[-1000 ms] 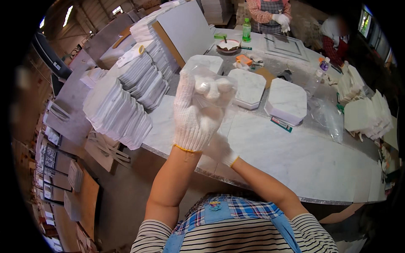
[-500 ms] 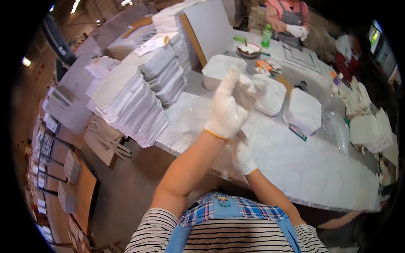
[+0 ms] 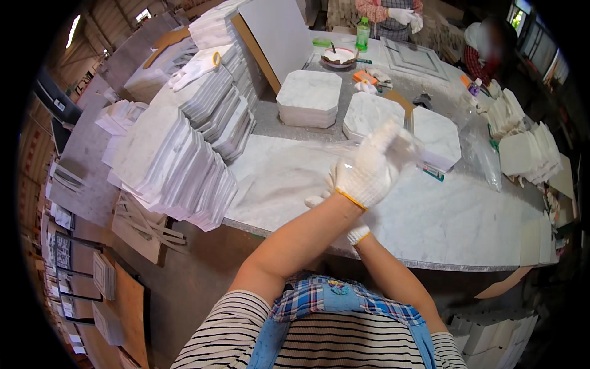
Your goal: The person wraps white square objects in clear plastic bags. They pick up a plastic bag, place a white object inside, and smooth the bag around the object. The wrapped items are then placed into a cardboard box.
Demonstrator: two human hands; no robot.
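My left hand (image 3: 370,175), in a white knit glove with a yellow cuff edge, crosses in front of my right hand over the worktable. Its fingers point away to the right and are smeared by motion. The same kind of glove covers my right hand (image 3: 330,186), which is partly hidden behind the left wrist; the fingers that show are stretched out and apart. Beneath both hands lies a large white marble slab (image 3: 455,227). Just beyond them sit short stacks of clipped-corner marble tiles: a middle stack (image 3: 375,111), a left stack (image 3: 309,98) and a right stack (image 3: 435,138).
Tall tile stacks (image 3: 166,157) rise at the left edge of the table. Behind are an upright white panel (image 3: 276,43), a bowl (image 3: 338,56) and a green bottle (image 3: 362,35). Tile bundles (image 3: 531,154) and clear plastic (image 3: 482,161) lie right. A co-worker's gloved hands (image 3: 405,18) show opposite.
The view has shifted. My left hand has swung right and down from an upward-pointing pose. My right hand, formerly below it, now shows its fingers to the left of the left wrist.
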